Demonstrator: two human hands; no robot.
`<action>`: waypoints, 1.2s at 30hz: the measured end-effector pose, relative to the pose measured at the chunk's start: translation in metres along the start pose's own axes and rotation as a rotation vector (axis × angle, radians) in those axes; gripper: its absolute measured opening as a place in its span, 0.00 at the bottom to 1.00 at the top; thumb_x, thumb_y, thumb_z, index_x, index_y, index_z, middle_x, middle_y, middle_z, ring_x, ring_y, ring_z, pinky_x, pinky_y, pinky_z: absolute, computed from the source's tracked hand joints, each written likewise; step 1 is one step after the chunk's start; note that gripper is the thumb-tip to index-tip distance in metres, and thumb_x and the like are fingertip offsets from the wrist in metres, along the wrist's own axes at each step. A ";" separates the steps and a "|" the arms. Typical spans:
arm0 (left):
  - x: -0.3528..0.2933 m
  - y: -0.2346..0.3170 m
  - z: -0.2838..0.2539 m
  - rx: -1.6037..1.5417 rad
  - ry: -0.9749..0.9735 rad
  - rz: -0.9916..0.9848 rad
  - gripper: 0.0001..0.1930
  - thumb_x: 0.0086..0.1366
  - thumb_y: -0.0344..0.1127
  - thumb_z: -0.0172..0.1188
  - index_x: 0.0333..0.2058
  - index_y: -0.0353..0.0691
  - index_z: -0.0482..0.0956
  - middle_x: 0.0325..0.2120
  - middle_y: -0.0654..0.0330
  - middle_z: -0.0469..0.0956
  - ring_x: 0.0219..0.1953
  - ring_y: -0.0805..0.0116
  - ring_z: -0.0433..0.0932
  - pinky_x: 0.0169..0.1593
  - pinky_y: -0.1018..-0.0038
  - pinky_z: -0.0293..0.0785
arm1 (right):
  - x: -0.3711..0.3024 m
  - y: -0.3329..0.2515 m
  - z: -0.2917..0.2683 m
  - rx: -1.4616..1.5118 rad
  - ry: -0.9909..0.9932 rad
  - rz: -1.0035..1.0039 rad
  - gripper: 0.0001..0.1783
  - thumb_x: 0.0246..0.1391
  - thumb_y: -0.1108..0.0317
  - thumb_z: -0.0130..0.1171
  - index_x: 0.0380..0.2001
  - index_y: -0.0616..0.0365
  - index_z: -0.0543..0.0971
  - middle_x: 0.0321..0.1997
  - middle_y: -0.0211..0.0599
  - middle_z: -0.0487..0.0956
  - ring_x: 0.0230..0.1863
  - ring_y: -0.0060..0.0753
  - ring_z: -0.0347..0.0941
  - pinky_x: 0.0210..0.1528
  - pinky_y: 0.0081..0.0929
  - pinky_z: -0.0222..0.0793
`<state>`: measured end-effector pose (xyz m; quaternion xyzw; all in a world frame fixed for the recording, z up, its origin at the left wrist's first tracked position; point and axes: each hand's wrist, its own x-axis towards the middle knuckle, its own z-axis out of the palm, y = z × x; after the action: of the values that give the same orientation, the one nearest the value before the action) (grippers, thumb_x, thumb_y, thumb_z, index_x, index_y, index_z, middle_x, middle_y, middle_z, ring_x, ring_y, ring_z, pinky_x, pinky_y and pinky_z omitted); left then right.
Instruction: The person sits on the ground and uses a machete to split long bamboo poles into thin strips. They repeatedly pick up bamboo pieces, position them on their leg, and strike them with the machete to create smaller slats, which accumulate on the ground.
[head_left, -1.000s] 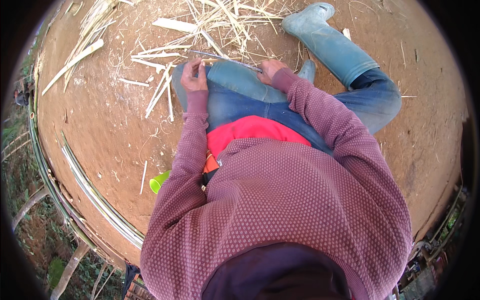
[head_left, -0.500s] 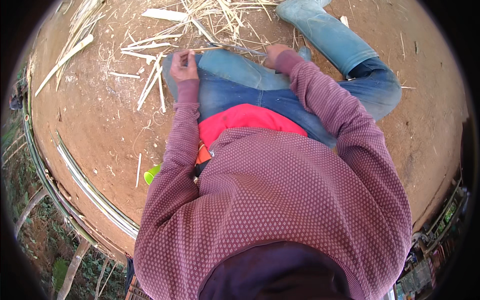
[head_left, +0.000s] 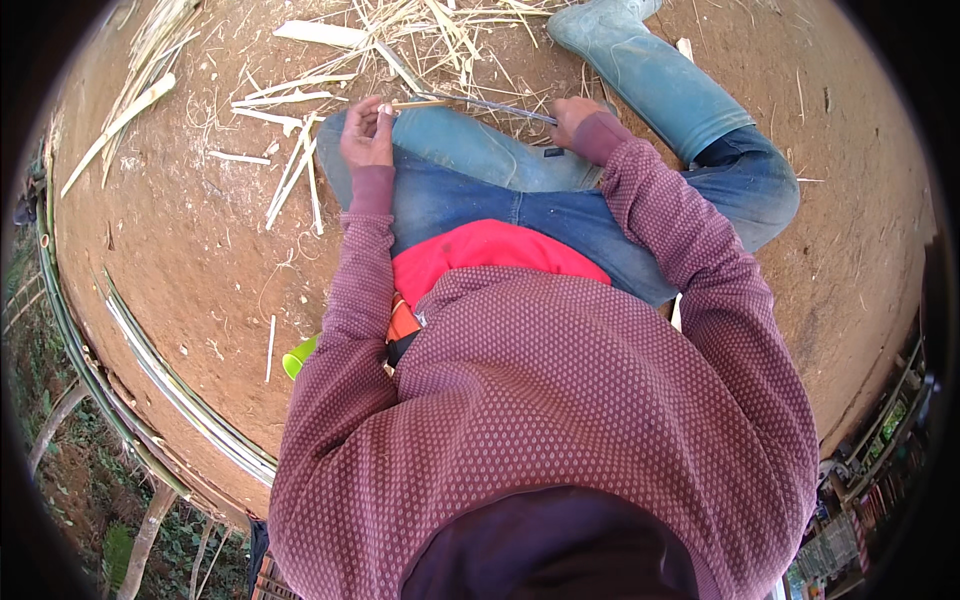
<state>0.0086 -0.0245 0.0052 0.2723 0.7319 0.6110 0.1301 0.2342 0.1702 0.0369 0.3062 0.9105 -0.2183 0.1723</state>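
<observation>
My left hand (head_left: 368,132) is closed, pinching a thin bamboo strip (head_left: 418,104) between thumb and fingers above my bent left leg. The strip's free end points right. My right hand (head_left: 580,122) is wrapped round a knife whose handle is hidden in the fist. Its long grey blade (head_left: 500,103) reaches left above the blue-grey rubber boot (head_left: 465,140). Near the blade's far end, blade and strip overlap in the picture; I cannot tell whether they touch.
Bamboo shavings (head_left: 440,40) and split pieces (head_left: 290,175) litter the ground ahead and left. Long bamboo strips (head_left: 175,370) lie at left, near a pole (head_left: 70,330) along the edge. A lime-green cup (head_left: 300,355) stands by my left elbow. My other boot (head_left: 650,70) stretches forward right.
My right hand has shifted right and slightly nearer to me with the knife, so more of the blade shows. My left hand stays nearly in place, still pinching the strip.
</observation>
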 end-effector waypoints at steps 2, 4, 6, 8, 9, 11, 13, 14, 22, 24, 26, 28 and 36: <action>0.000 -0.002 -0.003 0.017 -0.049 0.077 0.07 0.56 0.27 0.60 0.34 0.35 0.78 0.29 0.57 0.77 0.33 0.71 0.76 0.38 0.78 0.72 | 0.002 0.002 0.002 0.009 -0.022 -0.003 0.14 0.44 0.62 0.54 0.32 0.60 0.78 0.30 0.53 0.78 0.36 0.51 0.75 0.40 0.42 0.70; -0.002 0.012 -0.002 0.202 -0.053 0.260 0.06 0.55 0.26 0.60 0.34 0.36 0.79 0.30 0.57 0.77 0.34 0.70 0.75 0.38 0.78 0.72 | 0.000 0.004 0.006 0.054 -0.012 0.014 0.15 0.44 0.61 0.54 0.32 0.60 0.78 0.30 0.53 0.78 0.36 0.51 0.75 0.40 0.42 0.70; -0.005 0.027 0.004 0.259 -0.016 0.347 0.05 0.54 0.25 0.60 0.32 0.36 0.79 0.30 0.56 0.76 0.33 0.67 0.76 0.38 0.77 0.72 | 0.005 0.006 0.014 0.130 -0.020 0.054 0.15 0.45 0.60 0.54 0.31 0.61 0.78 0.30 0.53 0.78 0.35 0.51 0.75 0.40 0.42 0.70; -0.006 0.034 0.005 0.278 0.020 0.376 0.05 0.54 0.24 0.60 0.31 0.36 0.79 0.30 0.55 0.77 0.32 0.66 0.76 0.38 0.76 0.73 | 0.015 0.006 0.023 0.242 -0.052 0.129 0.16 0.45 0.59 0.54 0.31 0.61 0.78 0.30 0.53 0.78 0.35 0.51 0.75 0.39 0.43 0.70; -0.004 0.027 0.006 0.232 -0.011 0.300 0.05 0.53 0.24 0.59 0.31 0.37 0.79 0.28 0.56 0.76 0.31 0.66 0.76 0.37 0.75 0.73 | 0.020 0.007 0.021 0.352 -0.179 0.188 0.16 0.46 0.59 0.54 0.31 0.62 0.78 0.29 0.53 0.77 0.35 0.51 0.75 0.39 0.43 0.70; -0.002 0.016 0.006 0.269 -0.017 0.290 0.06 0.53 0.24 0.59 0.31 0.37 0.79 0.28 0.56 0.76 0.30 0.65 0.76 0.36 0.75 0.72 | 0.027 0.008 0.018 0.575 -0.432 0.312 0.17 0.46 0.57 0.54 0.31 0.62 0.78 0.29 0.54 0.77 0.35 0.52 0.75 0.39 0.43 0.70; 0.000 0.008 0.007 0.288 -0.003 0.276 0.06 0.53 0.25 0.59 0.32 0.38 0.79 0.27 0.57 0.76 0.30 0.65 0.76 0.36 0.75 0.72 | 0.013 -0.005 0.015 0.231 -0.113 0.110 0.18 0.46 0.57 0.54 0.31 0.63 0.77 0.29 0.54 0.77 0.35 0.52 0.75 0.39 0.43 0.70; 0.001 0.005 0.006 0.293 0.016 0.267 0.06 0.53 0.25 0.60 0.32 0.38 0.79 0.27 0.57 0.76 0.30 0.65 0.76 0.36 0.75 0.72 | 0.006 -0.013 0.015 0.058 0.042 0.008 0.18 0.47 0.57 0.54 0.32 0.63 0.77 0.29 0.54 0.77 0.35 0.52 0.75 0.39 0.43 0.70; 0.004 0.012 0.013 0.341 -0.002 0.322 0.05 0.53 0.26 0.60 0.31 0.38 0.79 0.27 0.56 0.76 0.29 0.63 0.76 0.36 0.74 0.72 | 0.012 0.009 0.018 -0.039 0.041 0.094 0.15 0.46 0.59 0.54 0.34 0.57 0.77 0.33 0.48 0.78 0.37 0.48 0.75 0.42 0.41 0.70; 0.003 0.009 0.014 0.293 0.019 0.264 0.05 0.53 0.26 0.59 0.31 0.38 0.79 0.27 0.55 0.76 0.29 0.62 0.76 0.36 0.73 0.72 | 0.004 0.002 0.015 -0.061 0.024 0.026 0.15 0.47 0.59 0.54 0.34 0.58 0.77 0.33 0.48 0.78 0.37 0.48 0.75 0.42 0.41 0.70; 0.002 0.015 0.013 0.325 0.016 0.275 0.04 0.54 0.27 0.58 0.31 0.37 0.79 0.27 0.54 0.76 0.31 0.58 0.76 0.37 0.71 0.72 | -0.004 -0.005 0.017 -0.028 0.053 0.013 0.14 0.48 0.59 0.52 0.33 0.56 0.77 0.33 0.50 0.77 0.36 0.50 0.75 0.40 0.43 0.70; 0.003 0.018 0.011 0.363 0.016 0.335 0.04 0.55 0.28 0.58 0.30 0.37 0.79 0.27 0.53 0.76 0.31 0.57 0.76 0.37 0.70 0.71 | -0.010 -0.010 0.022 -0.048 0.111 -0.036 0.13 0.48 0.61 0.51 0.33 0.56 0.77 0.33 0.51 0.77 0.36 0.51 0.75 0.40 0.42 0.70; 0.010 0.011 0.013 0.204 0.077 0.124 0.05 0.57 0.28 0.56 0.33 0.36 0.76 0.26 0.56 0.76 0.28 0.67 0.76 0.34 0.75 0.71 | -0.008 -0.014 0.010 -0.007 0.057 0.122 0.15 0.46 0.60 0.55 0.34 0.58 0.78 0.34 0.51 0.78 0.39 0.52 0.75 0.43 0.42 0.70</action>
<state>0.0098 -0.0070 0.0140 0.3053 0.7765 0.5501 0.0354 0.2332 0.1508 0.0359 0.3664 0.8955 -0.1954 0.1602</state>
